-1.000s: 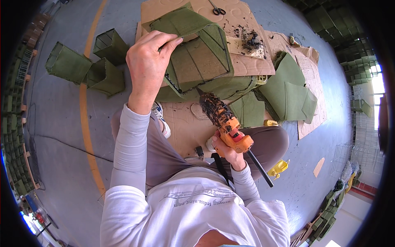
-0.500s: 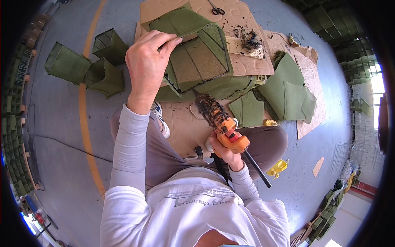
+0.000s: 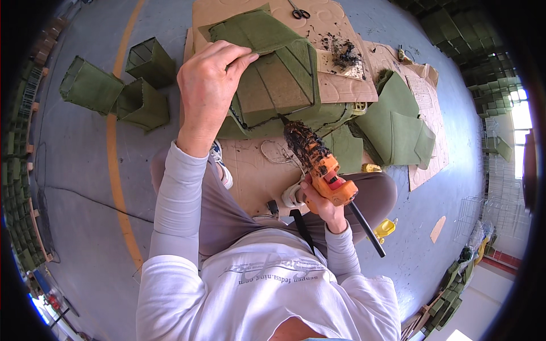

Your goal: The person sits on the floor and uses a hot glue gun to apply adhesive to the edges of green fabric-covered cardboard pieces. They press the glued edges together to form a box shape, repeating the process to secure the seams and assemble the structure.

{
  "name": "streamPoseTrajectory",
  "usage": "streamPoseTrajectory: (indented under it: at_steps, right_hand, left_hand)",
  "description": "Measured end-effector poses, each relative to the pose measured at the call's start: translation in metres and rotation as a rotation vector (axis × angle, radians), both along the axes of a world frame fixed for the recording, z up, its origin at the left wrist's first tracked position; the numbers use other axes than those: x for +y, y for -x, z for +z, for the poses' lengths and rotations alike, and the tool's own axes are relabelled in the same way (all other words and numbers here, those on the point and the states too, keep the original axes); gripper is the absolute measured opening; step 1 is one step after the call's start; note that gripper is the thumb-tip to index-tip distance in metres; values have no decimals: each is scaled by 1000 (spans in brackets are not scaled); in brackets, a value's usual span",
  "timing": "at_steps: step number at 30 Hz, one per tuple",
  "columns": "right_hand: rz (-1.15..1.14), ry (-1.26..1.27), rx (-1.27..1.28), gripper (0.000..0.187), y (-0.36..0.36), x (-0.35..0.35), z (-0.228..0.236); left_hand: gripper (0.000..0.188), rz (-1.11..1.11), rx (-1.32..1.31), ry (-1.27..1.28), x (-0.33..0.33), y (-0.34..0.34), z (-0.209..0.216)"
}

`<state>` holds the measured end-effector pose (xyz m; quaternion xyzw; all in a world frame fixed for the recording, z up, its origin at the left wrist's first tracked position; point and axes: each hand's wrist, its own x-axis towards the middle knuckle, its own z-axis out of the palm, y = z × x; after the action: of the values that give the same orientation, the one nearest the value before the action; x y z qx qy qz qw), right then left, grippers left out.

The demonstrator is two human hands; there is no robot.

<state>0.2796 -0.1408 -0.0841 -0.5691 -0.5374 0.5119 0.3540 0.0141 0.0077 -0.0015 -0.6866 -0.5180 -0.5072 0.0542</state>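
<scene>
My left hand [image 3: 209,85] pinches the edge of a green felt flap [image 3: 256,31] between thumb and fingers, holding it raised. The flap belongs to a felt-covered wire frame [image 3: 314,74], whose open side shows thin dark rods and cardboard beyond. In my right hand [image 3: 325,209] is an orange hot glue gun [image 3: 330,177], its front crusted with black glue. A long black glue stick [image 3: 368,230] sticks out of its back. The gun's dark nozzle [image 3: 282,119] is at the frame's near lower edge; whether it touches I cannot tell.
Cardboard sheets [image 3: 244,165] lie under the work. Black glue scraps [image 3: 346,54] and black scissors [image 3: 300,12] rest on the far cardboard. Cut felt pieces [image 3: 392,125] lie at right, with a yellow bottle-like thing [image 3: 385,228] nearer. Several felt boxes [image 3: 91,85] stand on the floor at left.
The glue gun has moved right, its nozzle now along the frame's near edge farther right. My left hand has shifted slightly right, and the felt flap is lowered a little.
</scene>
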Motion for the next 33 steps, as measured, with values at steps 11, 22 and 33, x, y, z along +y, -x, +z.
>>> streamPoseTrajectory:
  at_steps: [11,22,33]
  right_hand:
    - [155,-65,-277,22,-15,7,29]
    - [164,-255,-182,15,-29,-2,-1]
    - [-6,-58,13,17,-28,-3,-3]
  left_hand:
    - [15,-54,73,-33,-3,-9,-5]
    - [14,-51,66,-51,-1,-8,-7]
    - [13,-23,86,-46,3,-9,-7]
